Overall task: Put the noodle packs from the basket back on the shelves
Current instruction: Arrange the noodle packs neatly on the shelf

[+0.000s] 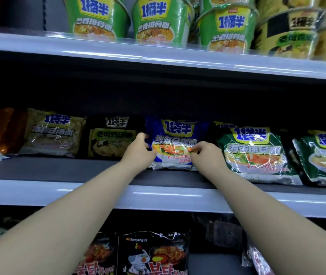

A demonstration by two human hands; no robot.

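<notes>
Blue noodle pack [175, 144] leans upright on middle shelf [39, 192], betw black pack [111, 138] & green pack [253, 153]. Left hand [138, 150] curls round its left edge; right hand [205, 154] pinches right edge, low down.
Handling: prob light; film wrapper crinkly, slick; noodle block inside likely brittle. Hold by side edges, no squeeze.
Room: slot tight, neighbours close both sides. Bare shelf strip in front; upper shelf [98, 50] well above. Basket not in view.
</notes>
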